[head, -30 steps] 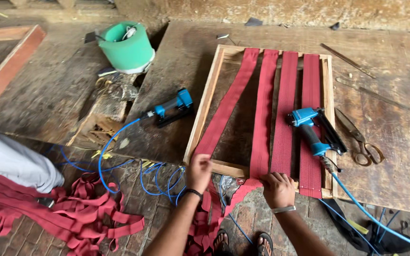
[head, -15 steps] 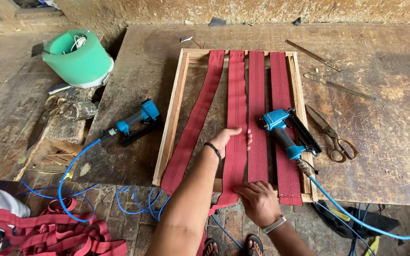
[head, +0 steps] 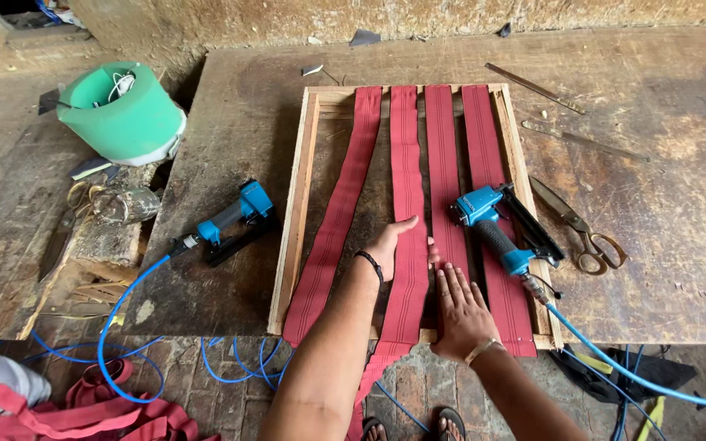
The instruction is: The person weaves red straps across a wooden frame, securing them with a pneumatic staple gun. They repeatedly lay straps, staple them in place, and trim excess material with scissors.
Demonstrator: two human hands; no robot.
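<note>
A wooden frame (head: 297,204) lies flat on the worn desk (head: 663,245), and 4 red webbing straps run lengthwise across it. The left hand (head: 391,243) rests palm down, fingers together and stretched forward, along the left edge of the second strap (head: 407,212); a dark band circles that wrist. The right hand (head: 459,312) lies flat with fingers spread, pressing near the lower ends of the second strap and the third strap (head: 443,155), just above the frame's near rail. Neither hand grips anything; both are open and only pressing on the webbing. The first strap (head: 338,214) slants toward the frame's lower left corner, while the fourth strap (head: 484,139) runs straight along the right side.

A blue stapler (head: 496,230) lies across the third and fourth straps, just beside the right hand, its blue air hose (head: 614,367) trailing off the desk's near edge. A second blue stapler (head: 229,220) sits on the desk left of the frame, with its own hose looping down to the floor. Scissors (head: 578,229) lie right of the frame. A green bucket (head: 120,114) stands at the far left, and loose red webbing (head: 83,412) is heaped on the floor at lower left.
</note>
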